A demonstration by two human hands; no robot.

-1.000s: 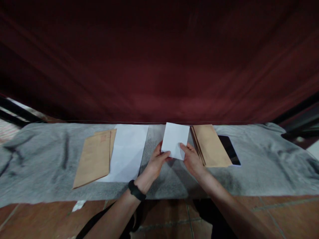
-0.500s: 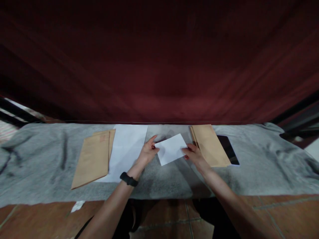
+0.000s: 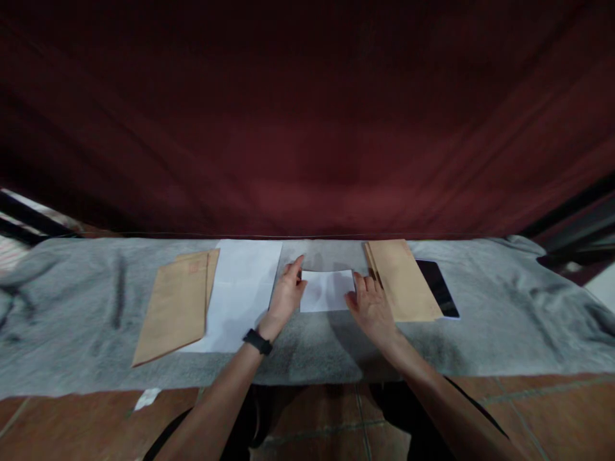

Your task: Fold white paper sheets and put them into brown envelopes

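Observation:
A folded sheet of white paper (image 3: 327,291) lies level in front of me, its long edges running left to right. My left hand (image 3: 287,291), with a dark band on the wrist, pinches its left edge between thumb and fingers, the index finger pointing away. At the right end my right hand (image 3: 371,306) is open, palm down, fingers stretched out and thumb apart, close to the paper's edge. Whether the right thumb touches the paper, I cannot tell.
Larger white sheets (image 3: 245,282) lie to the left, partly under brown envelopes (image 3: 175,310). More brown envelopes (image 3: 403,282) lie to the right, overlapping a dark-screened tablet (image 3: 438,288). A grey cloth (image 3: 509,320) covers the surface; a dark red hanging (image 3: 307,128) rises behind it.
The folded paper has turned from tilted to level and come down flatter. My right hand has let go of its corner and spread its fingers. My left hand stays at the left edge.

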